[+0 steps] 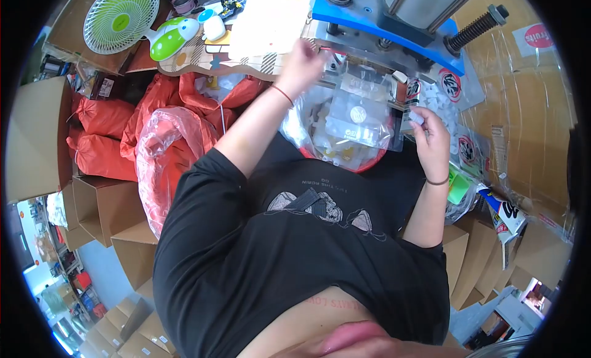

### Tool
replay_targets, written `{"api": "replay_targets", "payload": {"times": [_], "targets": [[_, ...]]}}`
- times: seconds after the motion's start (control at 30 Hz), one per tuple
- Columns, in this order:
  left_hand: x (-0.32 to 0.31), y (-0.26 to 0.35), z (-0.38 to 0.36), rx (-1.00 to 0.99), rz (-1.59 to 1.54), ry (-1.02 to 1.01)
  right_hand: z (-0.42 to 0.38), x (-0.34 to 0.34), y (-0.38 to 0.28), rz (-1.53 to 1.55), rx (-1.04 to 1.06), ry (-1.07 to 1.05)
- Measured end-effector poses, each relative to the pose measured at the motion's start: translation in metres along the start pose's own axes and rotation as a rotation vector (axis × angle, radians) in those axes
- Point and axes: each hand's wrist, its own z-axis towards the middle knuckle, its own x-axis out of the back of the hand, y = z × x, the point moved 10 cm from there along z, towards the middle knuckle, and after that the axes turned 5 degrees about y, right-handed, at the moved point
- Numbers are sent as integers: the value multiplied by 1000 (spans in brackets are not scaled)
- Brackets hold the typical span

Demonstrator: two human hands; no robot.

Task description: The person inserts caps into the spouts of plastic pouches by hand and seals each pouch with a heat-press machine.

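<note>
My left hand (pixel 303 67) reaches to the metal bed below the blue press, its fingertips beside a small metal fitting (pixel 333 64) there. Motion smears those fingers, so I cannot tell whether they hold anything. On the other side, my right hand (pixel 433 139) pinches a small white plastic piece (pixel 416 117) between thumb and fingers. Between the hands, a clear printed plastic bag (pixel 357 115) lies over a red-rimmed basin (pixel 362 169) of pale small parts. More white pieces (pixel 438 105) lie in a heap past my right hand.
The blue press plate (pixel 388 27) with its springs overhangs the work spot. A green fan (pixel 121 22) and a white paper sheet (pixel 268 22) are at the back left. Red bags (pixel 108 155) crowd the left; a large cardboard box (pixel 517 93) walls the right.
</note>
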Motion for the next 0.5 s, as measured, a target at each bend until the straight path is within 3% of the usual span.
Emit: {"api": "replay_targets", "payload": {"times": [0.03,0.07,0.13,0.2,0.23,0.3,0.33,0.37,0.43,0.47,0.5], "targets": [[35,3,21,-219,176,241,0,1,-4,-67,56,-12],[52,8,30,-607,425,401,-3,0,-8,-135,112,-27],[48,-25,37,-489,885,87,-6,-2,-8,-141,149,-11],[38,-13,-8,-817,979,93,-2,-1,-13,-153,192,10],[35,-1,-28,-848,910,17,-1,1,-18,-137,189,33],[27,3,-49,-779,912,-213,-2,-4,-23,-123,179,54],[33,-4,-41,-734,692,-163,-1,-9,-26,-104,196,60],[32,-6,-42,-733,691,-164,0,-15,-30,-85,214,67],[47,-27,-29,-194,-51,-179,3,-28,-49,-158,286,15],[48,-18,-34,-257,-55,-109,4,-41,-57,-115,330,-74],[36,-8,-44,-174,-59,-226,3,-53,-65,-71,374,-162]]}}
